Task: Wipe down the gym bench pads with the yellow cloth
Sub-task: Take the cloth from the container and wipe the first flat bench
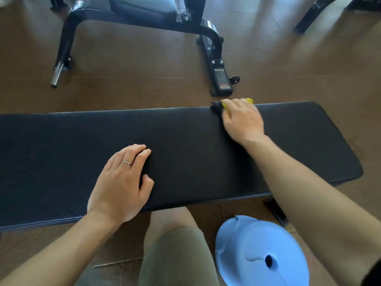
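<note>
Pressing on the far edge of the bench pad (185, 145), the right hand (243, 118) has its fingers curled over the yellow cloth (248, 100), of which only a small bright part shows past the knuckles, with a dark part (216, 106) just beside the fingertips; I cannot tell if this dark part belongs to the cloth or is another thing. The left hand (121, 182) lies flat on the near middle of the pad, fingers together and lightly bent, holding nothing, and a ring (126, 162) is on one finger. The cloth looks soft and light, so I think it will fold and bunch easily under the palm; it is better to hold it with the whole hand spread over it than to pinch one corner, because a corner grip would let the rest drag or slip off the edge. The pad seems firm with a fine texture and a dull surface, so the cloth should slide with some friction. The bench is heavy enough, I judge, not to move, and the left hand helps to steady the body. A blue plastic basin (259, 250) stands on the brown floor (123, 79) near the knee, and another black machine frame (218, 65) is behind the bench
</note>
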Motion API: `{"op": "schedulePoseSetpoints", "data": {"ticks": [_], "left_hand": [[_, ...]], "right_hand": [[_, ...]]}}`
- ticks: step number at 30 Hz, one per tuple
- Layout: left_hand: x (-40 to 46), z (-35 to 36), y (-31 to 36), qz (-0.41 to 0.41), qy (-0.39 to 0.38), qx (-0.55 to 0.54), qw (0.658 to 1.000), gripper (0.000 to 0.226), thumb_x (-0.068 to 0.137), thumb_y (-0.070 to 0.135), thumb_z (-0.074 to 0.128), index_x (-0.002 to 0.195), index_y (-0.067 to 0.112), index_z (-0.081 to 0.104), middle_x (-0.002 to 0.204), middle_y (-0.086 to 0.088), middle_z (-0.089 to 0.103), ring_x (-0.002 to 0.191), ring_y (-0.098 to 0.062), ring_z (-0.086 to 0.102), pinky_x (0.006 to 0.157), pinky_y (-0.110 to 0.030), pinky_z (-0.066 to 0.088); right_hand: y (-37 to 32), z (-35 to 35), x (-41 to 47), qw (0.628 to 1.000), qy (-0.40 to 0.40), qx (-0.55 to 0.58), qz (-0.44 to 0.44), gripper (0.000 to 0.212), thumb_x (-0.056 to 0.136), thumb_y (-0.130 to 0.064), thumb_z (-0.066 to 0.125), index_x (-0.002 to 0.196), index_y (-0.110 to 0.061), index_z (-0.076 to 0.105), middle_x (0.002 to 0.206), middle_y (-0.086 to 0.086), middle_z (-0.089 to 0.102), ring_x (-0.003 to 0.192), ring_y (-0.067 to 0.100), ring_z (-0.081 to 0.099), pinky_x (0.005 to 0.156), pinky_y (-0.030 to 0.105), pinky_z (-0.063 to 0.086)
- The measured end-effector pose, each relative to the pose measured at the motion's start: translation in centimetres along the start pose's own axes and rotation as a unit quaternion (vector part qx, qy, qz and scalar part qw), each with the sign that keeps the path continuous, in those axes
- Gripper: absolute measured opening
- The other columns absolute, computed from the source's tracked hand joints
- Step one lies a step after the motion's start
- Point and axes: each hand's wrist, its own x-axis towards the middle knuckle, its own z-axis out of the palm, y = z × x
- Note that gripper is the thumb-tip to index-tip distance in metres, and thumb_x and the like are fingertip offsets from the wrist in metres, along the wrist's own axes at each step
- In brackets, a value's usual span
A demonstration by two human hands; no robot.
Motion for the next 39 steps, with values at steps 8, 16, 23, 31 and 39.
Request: {"op": "schedulePoseSetpoints", "data": {"ticks": [8, 16, 23, 31, 39], "left_hand": [[-0.1, 0.0, 0.1, 0.008, 0.016, 0.012, 1.0, 0.056, 0.093, 0.029, 0.037, 0.14, 0.004, 0.055, 0.145, -0.01, 0.052, 0.136, -0.03, 0.048, 0.12, -0.042, 0.033], [-0.1, -0.2, 0.0, 0.008, -0.004, 0.024, 1.0, 0.059, 0.093, 0.031, 0.036, 0.144, 0.006, 0.053, 0.149, -0.009, 0.051, 0.14, -0.027, 0.045, 0.121, -0.04, 0.03], [-0.1, -0.4, -0.1, 0.0, -0.008, 0.017, 1.0, 0.058, 0.093, 0.031, 0.036, 0.144, 0.008, 0.053, 0.149, -0.004, 0.05, 0.141, -0.025, 0.044, 0.122, -0.036, 0.026], [0.2, -0.3, 0.1, -0.002, 0.004, 0.001, 1.0, 0.058, 0.091, 0.03, 0.038, 0.14, 0.006, 0.056, 0.146, -0.006, 0.052, 0.136, -0.028, 0.047, 0.12, -0.038, 0.029], [0.0, -0.1, -0.2, 0.003, 0.019, -0.017, 1.0, 0.057, 0.091, 0.03, 0.04, 0.14, 0.007, 0.057, 0.145, -0.007, 0.053, 0.136, -0.027, 0.048, 0.119, -0.039, 0.033]], "right_hand": [[-0.4, 1.6, -0.1, 0.995, 0.029, -0.005, 0.094, 0.05, 0.098, -0.032, 0.027, 0.126, -0.01, 0.062, 0.133, 0.013, 0.062, 0.128, 0.035, 0.052, 0.112, 0.052, 0.034], [-14.7, 3.8, -4.1, 0.985, 0.031, 0.078, -0.153, 0.041, 0.101, -0.027, 0.044, 0.135, -0.013, 0.063, 0.146, 0.011, 0.058, 0.137, 0.031, 0.052, 0.116, 0.047, 0.035], [2.7, -0.7, 0.7, 1.0, 0.005, 0.018, 0.023, 0.033, 0.101, -0.026, 0.044, 0.125, -0.014, 0.063, 0.127, 0.013, 0.066, 0.121, 0.037, 0.053, 0.098, 0.045, 0.045], [-0.4, 1.4, 0.8, 0.992, 0.028, 0.005, 0.124, 0.043, 0.104, -0.027, 0.031, 0.133, -0.009, 0.059, 0.141, 0.013, 0.058, 0.139, 0.034, 0.044, 0.118, 0.052, 0.027], [-13.5, 2.5, -7.3, 0.997, 0.044, 0.05, -0.044, 0.044, 0.1, -0.023, 0.049, 0.142, -0.012, 0.058, 0.152, 0.014, 0.052, 0.142, 0.031, 0.046, 0.116, 0.05, 0.034]]}}
